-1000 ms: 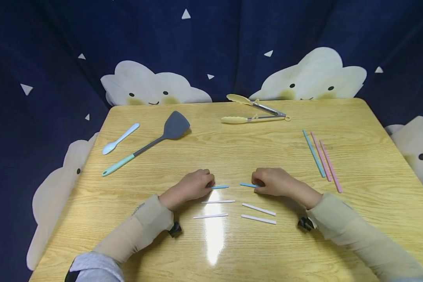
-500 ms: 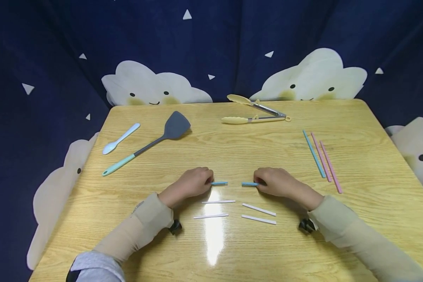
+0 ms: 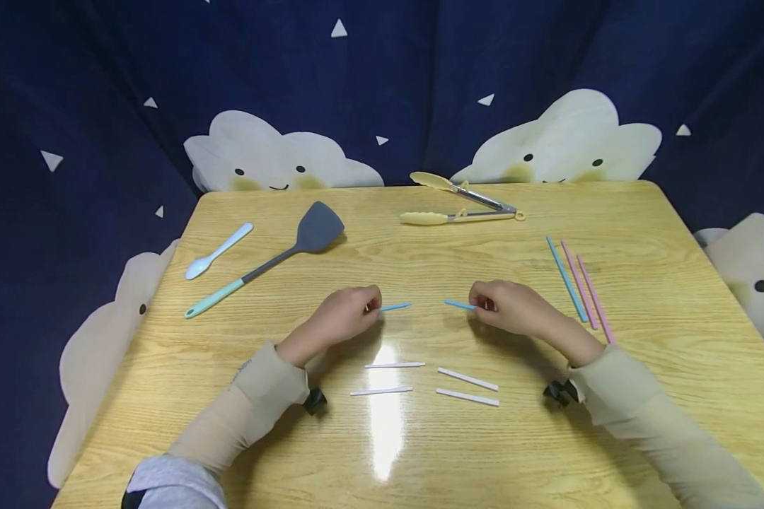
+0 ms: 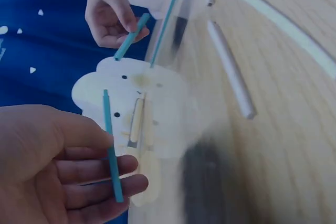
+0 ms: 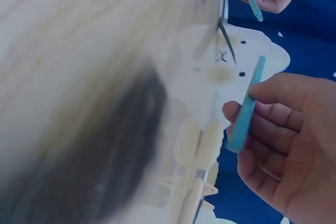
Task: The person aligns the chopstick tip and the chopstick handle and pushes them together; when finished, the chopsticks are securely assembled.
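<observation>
Yellow wood makes up the big bench (image 3: 458, 452). On its left side lies a spatula (image 3: 270, 263), and at the far side lie cream tongs (image 3: 477, 215). Long sticks, one blue (image 3: 566, 279) and two pink (image 3: 595, 300), rest on the right.

The left hand (image 3: 340, 314) and the right hand (image 3: 512, 307) have just moved up, away from the four short white sticks (image 3: 467, 379), and a bit further apart. That seems to mean the blue bits are now being carried, not lying down.

The left hand is half curled, and its thumb pins the left short blue stick (image 4: 114, 169) against its fingers. The right hand is bent the same way and pinches the right short blue stick (image 5: 243, 116). Each stick pokes out past the fingertips toward the other, with a gap between them.
</observation>
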`<state>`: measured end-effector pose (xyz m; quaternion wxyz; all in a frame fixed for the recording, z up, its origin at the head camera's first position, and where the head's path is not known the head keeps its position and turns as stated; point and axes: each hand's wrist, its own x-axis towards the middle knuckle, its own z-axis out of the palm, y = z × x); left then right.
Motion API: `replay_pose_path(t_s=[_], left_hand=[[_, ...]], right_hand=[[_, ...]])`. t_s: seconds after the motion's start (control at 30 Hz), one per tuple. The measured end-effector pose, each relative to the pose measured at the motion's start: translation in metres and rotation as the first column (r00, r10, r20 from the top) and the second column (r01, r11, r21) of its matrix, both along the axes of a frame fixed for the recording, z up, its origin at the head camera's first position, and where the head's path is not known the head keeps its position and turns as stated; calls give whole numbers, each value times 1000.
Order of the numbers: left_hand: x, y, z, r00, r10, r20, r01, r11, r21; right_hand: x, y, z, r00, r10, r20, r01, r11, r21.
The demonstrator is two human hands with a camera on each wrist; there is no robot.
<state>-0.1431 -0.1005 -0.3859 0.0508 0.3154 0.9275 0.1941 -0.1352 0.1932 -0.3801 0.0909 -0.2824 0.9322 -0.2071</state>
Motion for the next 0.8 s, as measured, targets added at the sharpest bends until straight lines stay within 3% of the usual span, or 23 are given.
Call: replay_pose_path(t_s=[0.17,0.3,0.4,0.53,0.8], left_hand=[[0,0,9,999,22,-47,-18,997,74],[1,2,19,998,46,-41,-39,987,158],[1,3,25,998,50,-41,-39,970,239],[2,4,33,996,36,-88,-5,943,332],[3,5,41,985,50,-166,25,905,424]], right_hand=[[-3,4,7,999,-15,-30,13,997,-73],[-4,5,15,998,-53,-29,49,991,-121],[-4,6,21,996,-90,-19,86,983,-161],[-3,7,30,995,-101,-19,94,971,-222],[0,9,43,993,-100,-66,73,944,-322]])
